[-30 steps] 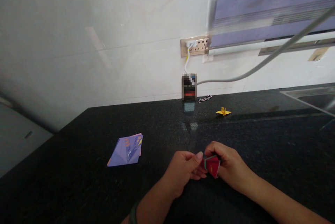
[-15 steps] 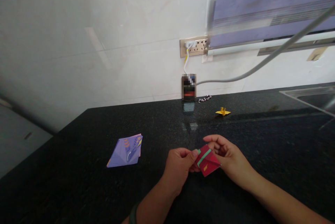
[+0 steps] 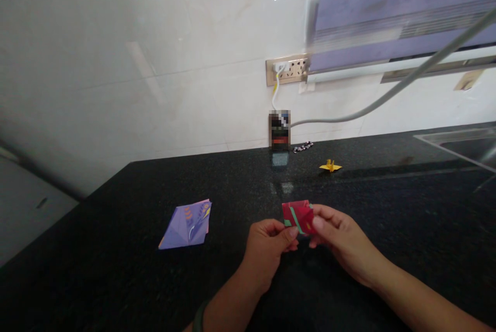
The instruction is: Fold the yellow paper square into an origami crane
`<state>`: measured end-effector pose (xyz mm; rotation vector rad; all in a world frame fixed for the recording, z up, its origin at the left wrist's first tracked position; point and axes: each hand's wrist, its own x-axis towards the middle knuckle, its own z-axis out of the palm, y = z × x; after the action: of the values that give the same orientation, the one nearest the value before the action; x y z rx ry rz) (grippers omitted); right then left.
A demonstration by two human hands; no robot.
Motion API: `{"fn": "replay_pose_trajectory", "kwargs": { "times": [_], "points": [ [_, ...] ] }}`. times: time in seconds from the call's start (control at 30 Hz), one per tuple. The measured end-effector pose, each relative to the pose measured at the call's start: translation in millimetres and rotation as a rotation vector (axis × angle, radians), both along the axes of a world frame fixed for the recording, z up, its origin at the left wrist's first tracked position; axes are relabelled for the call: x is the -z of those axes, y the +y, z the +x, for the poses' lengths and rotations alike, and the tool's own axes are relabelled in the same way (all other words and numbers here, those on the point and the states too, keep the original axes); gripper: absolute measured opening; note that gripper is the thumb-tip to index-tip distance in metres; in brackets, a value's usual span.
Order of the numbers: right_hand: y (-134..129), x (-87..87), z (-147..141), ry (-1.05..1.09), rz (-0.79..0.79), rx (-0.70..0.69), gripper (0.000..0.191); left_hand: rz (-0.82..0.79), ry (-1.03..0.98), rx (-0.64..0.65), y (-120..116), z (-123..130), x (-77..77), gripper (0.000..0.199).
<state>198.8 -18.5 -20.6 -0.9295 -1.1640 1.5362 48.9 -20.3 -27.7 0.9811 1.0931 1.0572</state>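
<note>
A small folded red origami paper (image 3: 298,215) with green stripes is held above the dark counter, between both hands. My left hand (image 3: 267,246) pinches its lower edge between thumb and fingers. At its right side, my right hand (image 3: 336,231) grips it with the thumb in front and the fingers behind. The paper's back face and some fingertips are hidden. Off to the left lies a stack of purple patterned origami paper (image 3: 186,224), with a pink edge showing beneath. A yellow paper crane (image 3: 330,166) stands on the counter beyond my right hand.
The black speckled counter (image 3: 116,280) meets a pale tiled wall (image 3: 174,104). A blurred-out box (image 3: 279,130) leans there beside a beaded string (image 3: 303,147). A grey cable (image 3: 360,112) runs to the right, below a socket panel (image 3: 296,68). A sink rim (image 3: 445,146) lies far right.
The red paper has been turned and raised slightly away from me. My right hand has closed its thumb onto the paper's right side; my left hand stays nearly in place.
</note>
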Motion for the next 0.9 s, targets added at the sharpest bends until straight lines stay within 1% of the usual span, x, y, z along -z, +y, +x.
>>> {"fn": "replay_pose_trajectory", "kwargs": {
  "times": [0.07, 0.13, 0.23, 0.33, 0.47, 0.6, 0.7, 0.9],
  "points": [
    [-1.1, 1.1, -1.8, -0.11, 0.02, -0.005, 0.029, 0.006, -0.007, 0.027, -0.7, 0.5, 0.7, 0.02],
    [-1.3, 1.2, -3.1, -0.167, 0.04, 0.013, 0.022, 0.012, 0.009, 0.061, -2.0, 1.5, 2.1, 0.02],
    [-1.1, -0.4, -3.4, -0.196, 0.066, 0.025, 0.018, -0.003, 0.032, 0.095, -4.0, 3.3, 4.4, 0.019],
    [-1.6, -2.0, -2.7, -0.184, 0.065, -0.002, 0.018, -0.05, 0.001, 0.145, -5.4, 4.3, 5.2, 0.017],
    [-3.0, -1.8, -2.4, -0.168, 0.061, -0.04, 0.02, -0.036, 0.008, 0.207, -6.6, 5.0, 2.9, 0.016],
    [-2.7, 0.2, -2.9, -0.2, 0.068, -0.006, 0.029, -0.024, 0.048, 0.2, -7.0, 5.6, 0.6, 0.02],
    [-1.9, 1.2, -2.6, -0.24, 0.061, 0.006, 0.03, 0.037, 0.106, 0.213, -7.2, 5.0, 0.8, 0.023],
    [-2.1, 1.4, -1.3, -0.271, 0.06, -0.068, 0.031, 0.154, 0.224, 0.289, -8.8, 0.8, 0.2, 0.027]
  ]
}}
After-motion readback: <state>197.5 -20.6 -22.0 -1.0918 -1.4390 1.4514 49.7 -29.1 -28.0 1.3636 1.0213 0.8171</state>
